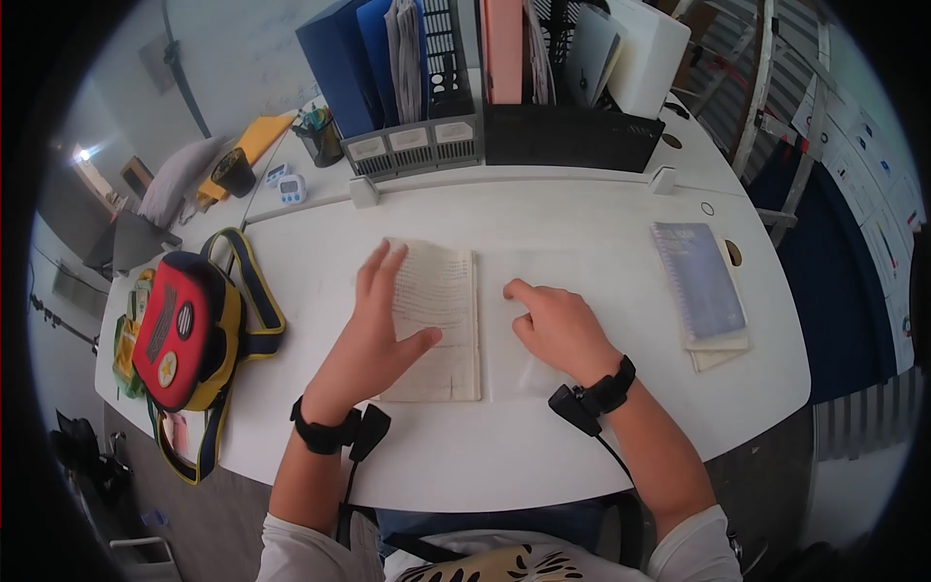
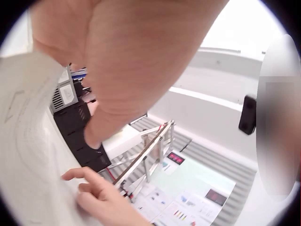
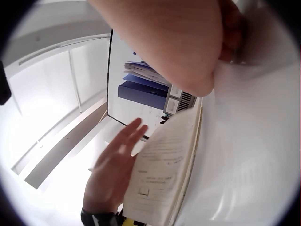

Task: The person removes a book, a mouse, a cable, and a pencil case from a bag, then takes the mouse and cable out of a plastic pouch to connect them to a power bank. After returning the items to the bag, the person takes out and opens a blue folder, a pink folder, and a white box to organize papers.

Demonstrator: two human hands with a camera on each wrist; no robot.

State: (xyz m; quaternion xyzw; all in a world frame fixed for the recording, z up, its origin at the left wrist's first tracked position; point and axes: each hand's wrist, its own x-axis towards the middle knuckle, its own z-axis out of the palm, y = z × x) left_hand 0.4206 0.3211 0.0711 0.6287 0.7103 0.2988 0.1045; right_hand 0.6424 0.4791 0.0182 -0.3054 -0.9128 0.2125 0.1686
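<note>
A booklet with handwritten lines (image 1: 436, 301) lies on the white table. Over its left side is my left hand (image 1: 364, 349), fingers raised and spread, thumb pointing across the page. In the right wrist view that hand (image 3: 110, 174) stands beside the booklet's page (image 3: 157, 174), holding nothing. To the right of the booklet, what looks like a clear, thin sheet (image 1: 533, 373) is spread on the table. My right hand (image 1: 567, 330) is low over it, index finger reaching left and the others bent under; whether it pinches the sheet is hidden.
A red and navy bag (image 1: 170, 335) sits at the left. Blue-covered notebooks (image 1: 698, 276) lie at the right. Along the back stand file holders (image 1: 417, 145), a pen cup (image 1: 320, 141) and a small white timer (image 1: 291, 189).
</note>
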